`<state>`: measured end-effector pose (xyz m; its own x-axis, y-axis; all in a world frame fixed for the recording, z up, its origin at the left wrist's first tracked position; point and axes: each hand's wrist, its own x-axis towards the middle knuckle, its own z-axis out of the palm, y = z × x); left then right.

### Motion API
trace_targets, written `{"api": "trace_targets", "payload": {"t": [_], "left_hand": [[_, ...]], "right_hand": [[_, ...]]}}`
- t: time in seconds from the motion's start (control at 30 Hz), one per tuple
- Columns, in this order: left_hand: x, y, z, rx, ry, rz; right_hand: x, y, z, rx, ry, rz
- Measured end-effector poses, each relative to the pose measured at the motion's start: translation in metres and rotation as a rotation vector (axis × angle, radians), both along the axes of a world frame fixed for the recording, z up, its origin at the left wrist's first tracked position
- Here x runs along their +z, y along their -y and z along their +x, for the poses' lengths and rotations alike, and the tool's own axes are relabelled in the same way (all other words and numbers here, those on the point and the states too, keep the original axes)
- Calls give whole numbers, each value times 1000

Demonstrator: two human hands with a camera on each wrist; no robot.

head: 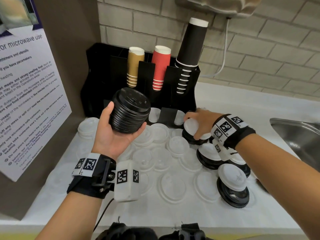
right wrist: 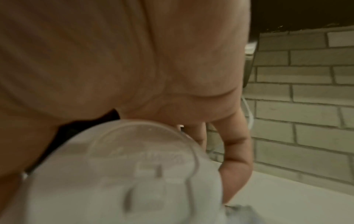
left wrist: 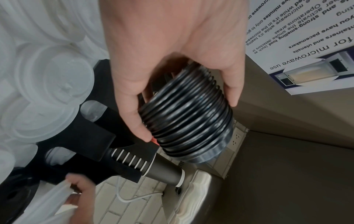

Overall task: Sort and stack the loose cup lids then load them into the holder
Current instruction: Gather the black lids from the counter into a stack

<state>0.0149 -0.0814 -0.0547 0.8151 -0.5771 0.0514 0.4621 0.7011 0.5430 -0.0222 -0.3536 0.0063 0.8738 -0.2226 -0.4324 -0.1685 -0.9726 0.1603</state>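
Note:
My left hand (head: 121,134) is raised palm-up in front of the black holder (head: 103,75) and grips a tall stack of black lids (head: 133,104). In the left wrist view, thumb and fingers wrap that black lid stack (left wrist: 187,118). My right hand (head: 202,122) reaches down by the holder's right front corner. It grips a white lid (head: 190,126) that sits on a short pile of black lids. The right wrist view shows this white lid (right wrist: 145,166) close up and blurred, with fingers curled round its edge. Several clear lids (head: 173,186) lie loose on the white counter.
Two more piles with white lids on black ones (head: 209,155) (head: 232,184) stand under my right forearm. The holder carries gold (head: 135,66), red (head: 160,66) and black cups (head: 190,49); its front slots show white lids (head: 155,115). A steel sink (head: 297,135) lies right, a poster wall (head: 26,92) left.

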Motion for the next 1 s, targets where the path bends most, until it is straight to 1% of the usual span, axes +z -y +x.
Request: {"api": "trace_targets", "payload": {"t": [0.07, 0.13, 0.2, 0.27, 0.4, 0.47, 0.53, 0.6, 0.77, 0.87, 0.93, 1.0], "left_hand": [[0, 0, 1, -3, -5, -10], [0, 1, 1, -6, -5, -19], [0, 1, 1, -11, 2, -25], [-1, 2, 0, -10, -3, -27], [-1, 1, 0, 2, -7, -16], [-1, 0, 1, -2, -19, -15], [-1, 0, 2, -1, -27, -19], [0, 0, 1, -5, -23, -20], [1, 4, -1, -30, 8, -7], [0, 7, -2, -18, -28, -6], [0, 9, -3, -10, -50, 0], [1, 11, -4, -7, -65, 5]], "right_hand": [[4, -20, 2, 65, -12, 105], [-2, -44, 6, 142, -67, 168], [-12, -65, 10, 189, -74, 192], [-16, -73, 14, 216, -38, 193], [-2, -53, 14, 192, 16, 188], [6, -35, 13, 150, 22, 81], [8, -20, 11, 121, -33, -52], [3, -11, 9, 100, -94, -96], [-22, -5, 7, 76, -118, -109], [-28, -2, 9, 61, -111, -109], [-28, 0, 9, 43, -83, -82], [-27, 5, 9, 33, -15, -30]]}}
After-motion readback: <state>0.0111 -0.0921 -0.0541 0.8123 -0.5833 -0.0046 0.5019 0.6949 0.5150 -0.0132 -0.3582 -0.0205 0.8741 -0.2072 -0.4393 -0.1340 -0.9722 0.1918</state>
